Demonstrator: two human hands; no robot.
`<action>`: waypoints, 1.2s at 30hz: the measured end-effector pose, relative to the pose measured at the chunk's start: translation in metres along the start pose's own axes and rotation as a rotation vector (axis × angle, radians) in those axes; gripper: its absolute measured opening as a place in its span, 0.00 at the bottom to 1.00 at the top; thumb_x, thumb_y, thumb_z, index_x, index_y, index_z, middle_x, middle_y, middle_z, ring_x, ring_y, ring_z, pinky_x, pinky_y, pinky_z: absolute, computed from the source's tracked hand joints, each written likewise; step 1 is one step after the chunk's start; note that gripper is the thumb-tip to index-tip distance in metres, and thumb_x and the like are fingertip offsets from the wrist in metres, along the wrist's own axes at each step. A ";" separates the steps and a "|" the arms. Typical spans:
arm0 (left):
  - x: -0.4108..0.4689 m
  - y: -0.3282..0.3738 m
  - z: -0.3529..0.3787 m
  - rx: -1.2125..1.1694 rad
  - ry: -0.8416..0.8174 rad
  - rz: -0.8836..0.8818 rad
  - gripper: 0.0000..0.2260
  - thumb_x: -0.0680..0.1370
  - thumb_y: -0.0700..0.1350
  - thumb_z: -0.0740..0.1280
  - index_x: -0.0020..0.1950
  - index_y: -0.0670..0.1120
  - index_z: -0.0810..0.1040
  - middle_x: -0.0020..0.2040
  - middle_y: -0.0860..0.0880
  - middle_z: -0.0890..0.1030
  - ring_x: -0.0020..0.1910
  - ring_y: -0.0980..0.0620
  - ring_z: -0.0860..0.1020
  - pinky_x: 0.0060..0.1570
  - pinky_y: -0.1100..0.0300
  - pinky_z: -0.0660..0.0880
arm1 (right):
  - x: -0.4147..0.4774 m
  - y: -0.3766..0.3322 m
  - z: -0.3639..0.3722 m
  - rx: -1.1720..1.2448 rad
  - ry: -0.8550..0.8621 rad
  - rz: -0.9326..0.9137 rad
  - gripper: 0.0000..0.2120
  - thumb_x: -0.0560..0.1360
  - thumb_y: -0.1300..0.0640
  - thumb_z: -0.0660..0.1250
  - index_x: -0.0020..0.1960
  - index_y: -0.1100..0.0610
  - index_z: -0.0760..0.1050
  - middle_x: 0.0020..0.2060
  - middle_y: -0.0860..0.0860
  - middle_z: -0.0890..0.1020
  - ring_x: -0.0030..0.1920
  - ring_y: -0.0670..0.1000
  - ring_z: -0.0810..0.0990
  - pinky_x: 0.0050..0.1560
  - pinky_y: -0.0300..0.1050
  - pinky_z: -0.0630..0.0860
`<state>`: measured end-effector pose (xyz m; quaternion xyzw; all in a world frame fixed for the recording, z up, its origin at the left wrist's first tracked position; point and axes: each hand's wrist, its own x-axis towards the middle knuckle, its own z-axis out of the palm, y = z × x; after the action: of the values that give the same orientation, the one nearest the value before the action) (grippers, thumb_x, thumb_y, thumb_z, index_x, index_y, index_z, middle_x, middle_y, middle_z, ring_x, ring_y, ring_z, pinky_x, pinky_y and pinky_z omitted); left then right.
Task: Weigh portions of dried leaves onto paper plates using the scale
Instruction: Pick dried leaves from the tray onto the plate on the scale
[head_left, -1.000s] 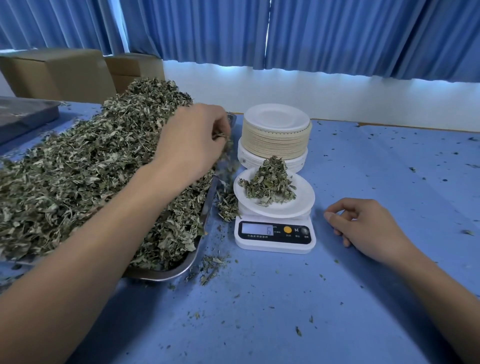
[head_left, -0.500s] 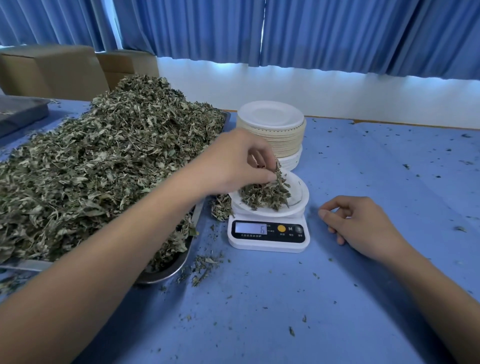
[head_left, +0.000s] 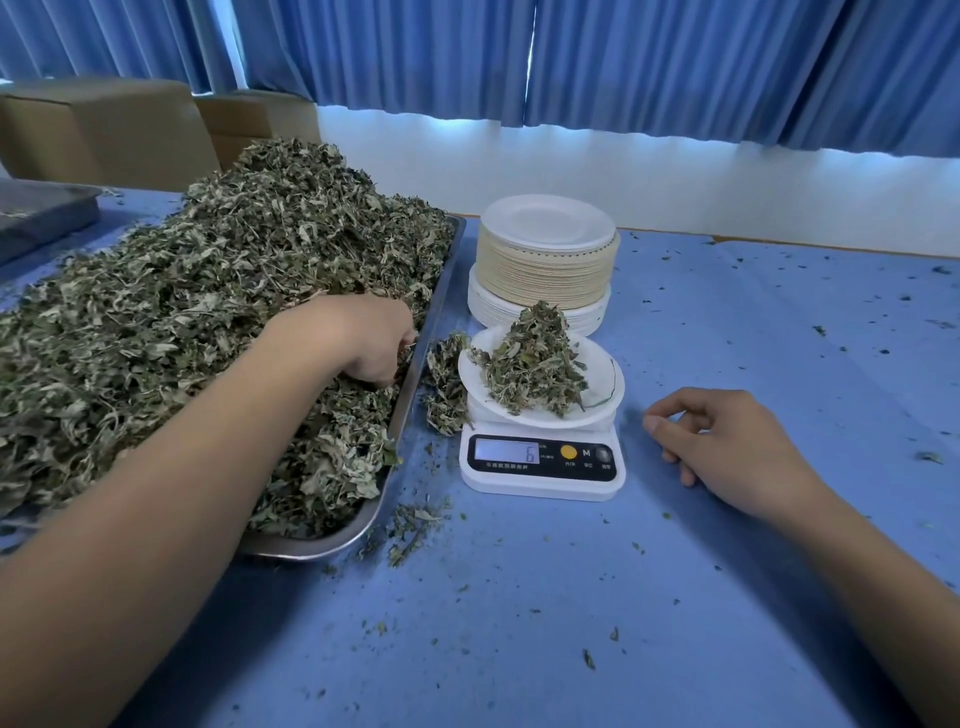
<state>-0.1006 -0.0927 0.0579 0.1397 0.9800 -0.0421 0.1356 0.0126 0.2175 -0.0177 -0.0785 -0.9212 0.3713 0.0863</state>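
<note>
Item: weighing station on a blue table (head_left: 519, 623). Left hand (head_left: 363, 343): sunk at the right edge of the heap of dried leaves (head_left: 208, 312), just inside the steel tray's rim (head_left: 415, 374), fingers curled downward with the tips buried; whether they had closed on a pinch could not be told. Paper plate (head_left: 602, 376): seated on the digital scale (head_left: 540, 467), bearing a conical portion (head_left: 535, 364), lying directly right of that hand, across the rim, with a spilled clump (head_left: 444, 384) between. The display appeared to read 6. Tray's long edge ran away from the person, parallel to the gap, so any transfer would probably be a short sideways carry over the rim. Right hand (head_left: 727, 441): resting on the table just right of the scale, fingers loosely curled, holding nothing, apart from the scale. Stack of spare paper plates (head_left: 548, 260): directly behind the scale.
</note>
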 end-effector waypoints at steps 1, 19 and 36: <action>0.001 0.001 0.001 0.005 -0.002 0.003 0.23 0.78 0.37 0.67 0.73 0.42 0.72 0.62 0.43 0.79 0.52 0.43 0.76 0.45 0.62 0.70 | 0.000 0.000 0.000 0.003 -0.002 0.000 0.07 0.78 0.55 0.70 0.42 0.50 0.82 0.27 0.49 0.82 0.23 0.46 0.78 0.24 0.30 0.68; -0.001 -0.010 -0.009 -0.186 0.346 -0.089 0.08 0.74 0.34 0.72 0.44 0.48 0.81 0.43 0.49 0.80 0.40 0.48 0.79 0.42 0.51 0.77 | 0.000 0.000 0.000 0.011 0.000 0.008 0.07 0.79 0.55 0.70 0.42 0.50 0.82 0.28 0.49 0.82 0.23 0.46 0.77 0.24 0.29 0.67; -0.006 -0.013 -0.019 -0.306 0.738 -0.117 0.12 0.73 0.30 0.69 0.49 0.45 0.84 0.46 0.42 0.83 0.46 0.39 0.80 0.45 0.52 0.76 | 0.001 0.000 0.000 0.021 -0.007 0.009 0.06 0.78 0.54 0.70 0.42 0.50 0.82 0.28 0.49 0.82 0.24 0.46 0.78 0.25 0.29 0.68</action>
<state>-0.1040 -0.1038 0.0784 0.0675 0.9640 0.1496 -0.2090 0.0114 0.2174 -0.0179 -0.0804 -0.9172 0.3816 0.0822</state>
